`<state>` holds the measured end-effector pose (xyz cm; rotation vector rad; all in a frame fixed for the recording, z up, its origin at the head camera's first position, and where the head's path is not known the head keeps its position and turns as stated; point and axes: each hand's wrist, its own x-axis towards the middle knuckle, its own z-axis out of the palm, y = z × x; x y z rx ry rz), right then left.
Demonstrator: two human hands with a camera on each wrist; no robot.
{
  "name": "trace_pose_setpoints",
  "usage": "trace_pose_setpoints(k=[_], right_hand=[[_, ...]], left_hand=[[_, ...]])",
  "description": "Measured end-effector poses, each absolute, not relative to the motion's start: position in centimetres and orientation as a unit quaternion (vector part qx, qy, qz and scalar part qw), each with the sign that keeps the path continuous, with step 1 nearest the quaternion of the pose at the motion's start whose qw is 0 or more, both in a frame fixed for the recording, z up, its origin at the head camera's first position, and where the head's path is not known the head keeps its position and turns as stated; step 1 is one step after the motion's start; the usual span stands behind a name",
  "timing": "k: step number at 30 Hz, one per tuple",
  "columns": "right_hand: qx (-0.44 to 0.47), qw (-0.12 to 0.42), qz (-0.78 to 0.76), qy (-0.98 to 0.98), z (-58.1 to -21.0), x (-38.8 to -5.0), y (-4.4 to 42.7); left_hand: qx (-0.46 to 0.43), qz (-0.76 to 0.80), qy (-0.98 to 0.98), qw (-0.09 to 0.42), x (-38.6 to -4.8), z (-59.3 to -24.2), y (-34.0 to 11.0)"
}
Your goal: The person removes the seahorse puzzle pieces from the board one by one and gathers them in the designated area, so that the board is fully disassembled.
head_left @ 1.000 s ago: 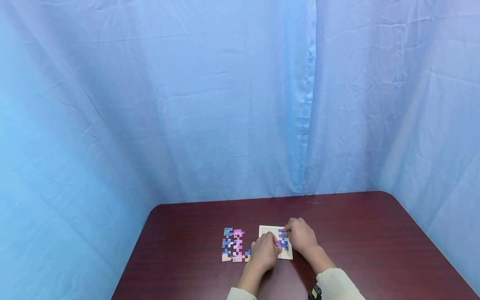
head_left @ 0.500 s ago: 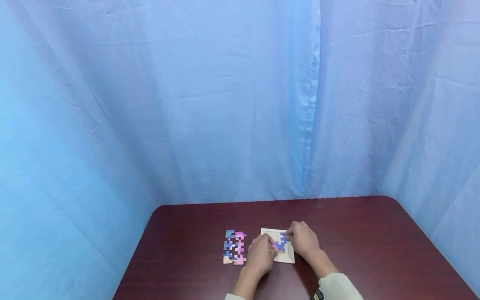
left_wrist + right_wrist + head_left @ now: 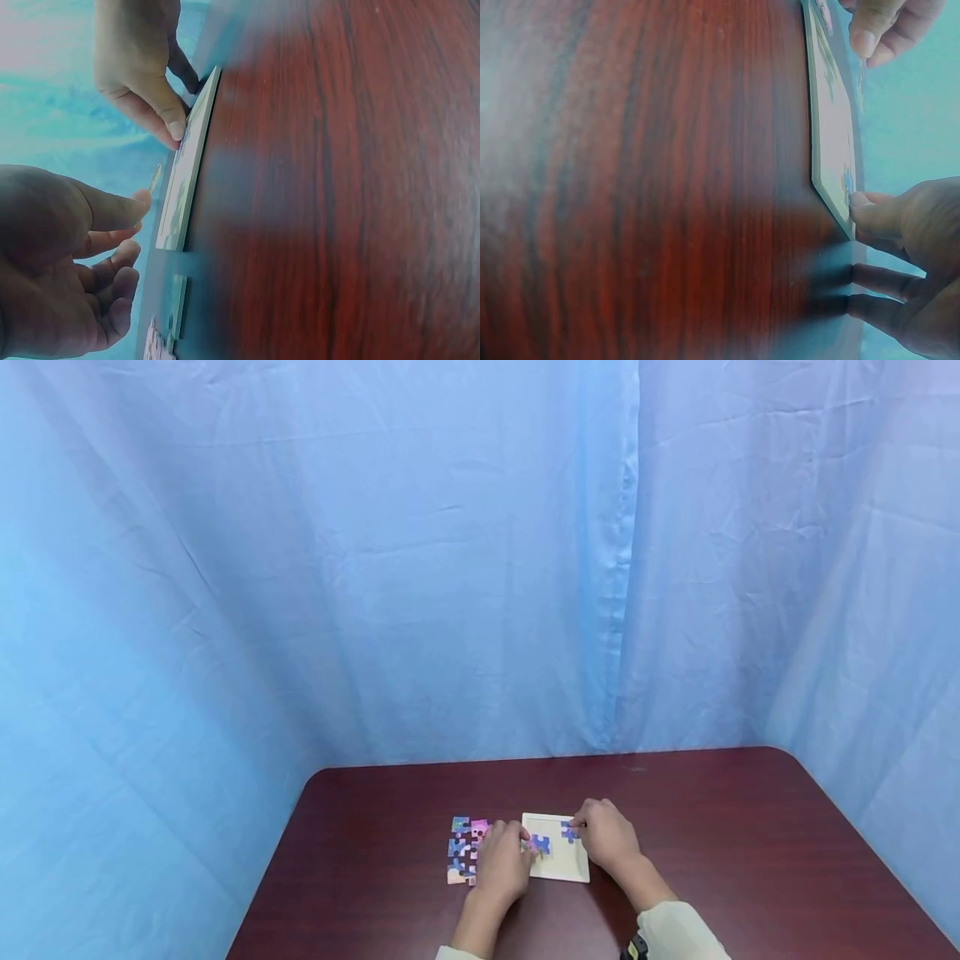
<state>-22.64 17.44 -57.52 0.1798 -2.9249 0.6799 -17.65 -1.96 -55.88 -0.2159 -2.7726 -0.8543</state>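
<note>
My left hand pinches a blue and purple jigsaw piece between thumb and fingertips, over the left half of a pale puzzle tray. The left wrist view shows this piece edge-on, raised off the tray, with the other fingers curled loosely. At the tray's upper right corner, my right hand has thumb and index finger on another blue jigsaw piece, seemingly pinching it. That piece sits low at the tray, and the fingertips partly hide it. Two outer fingers of the right hand reach toward the table in the right wrist view.
Left of the tray lie several jigsaw pieces in two columns, blue and pink; my left hand covers part of the pink ones. The dark red-brown table has blue curtains behind and at both sides.
My left hand has drawn its jigsaw piece leftward, away from the piece under my right hand. The right hand has stayed at the tray's upper right corner.
</note>
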Motion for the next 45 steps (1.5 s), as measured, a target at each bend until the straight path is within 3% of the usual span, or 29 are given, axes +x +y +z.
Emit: trace_pose_setpoints(k=[18, 45], right_hand=[[0.057, 0.054, 0.234, -0.969, -57.5, -22.5, 17.4], [0.052, 0.051, 0.240, -0.968, -57.3, -22.1, 17.1]], left_hand=[[-0.037, -0.269, -0.954, 0.125, -18.2, -56.6, -4.7], [0.018, -0.255, -0.962, 0.098, -18.1, -56.1, -6.4]])
